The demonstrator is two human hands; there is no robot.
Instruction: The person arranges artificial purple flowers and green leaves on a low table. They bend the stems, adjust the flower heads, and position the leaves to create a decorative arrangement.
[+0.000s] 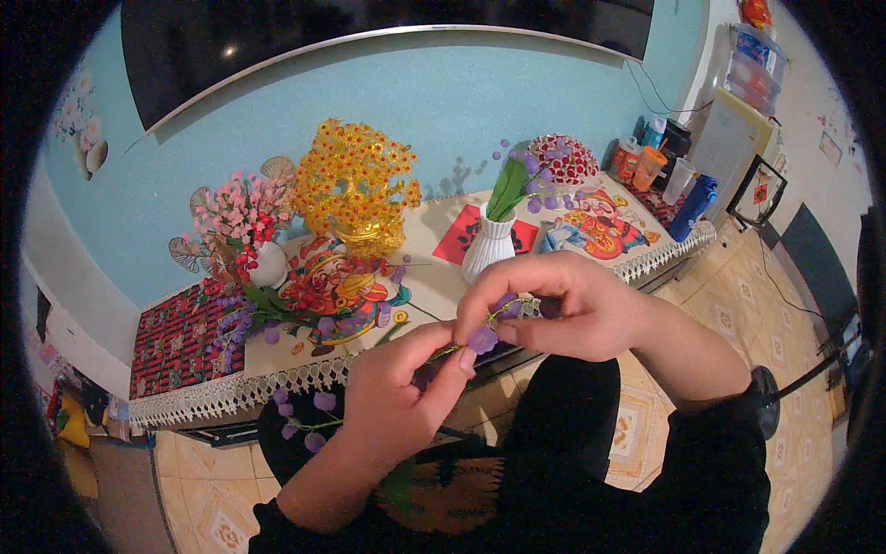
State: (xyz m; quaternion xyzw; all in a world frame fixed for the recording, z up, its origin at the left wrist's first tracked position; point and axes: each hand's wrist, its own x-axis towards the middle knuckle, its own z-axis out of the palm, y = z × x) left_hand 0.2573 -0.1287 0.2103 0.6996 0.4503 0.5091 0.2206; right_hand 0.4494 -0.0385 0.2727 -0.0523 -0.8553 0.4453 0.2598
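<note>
Between my two hands is a spray of artificial purple bell flowers [482,340] on thin yellow-green stems. My left hand [408,388] pinches a stem between thumb and forefinger, close under one blossom. With bent fingers, my right hand [567,308] grips the same spray just above and to the right. More purple bells [315,419] on a branch hang to the left of my left wrist. Just beyond my hands stands a white ribbed vase [490,242] holding green leaves [507,188] and purple bells. Loose purple flower stems [239,322] lie at the left of the cabinet top.
A lace-edged cloth [429,221] covers the low cabinet. On it stand a golden flower tree [356,183], a white vase [268,265] of pink flowers and a red-and-white flower ball [564,159]. Cups and a blue bottle [692,208] stand at right, below a wall-mounted television [387,21].
</note>
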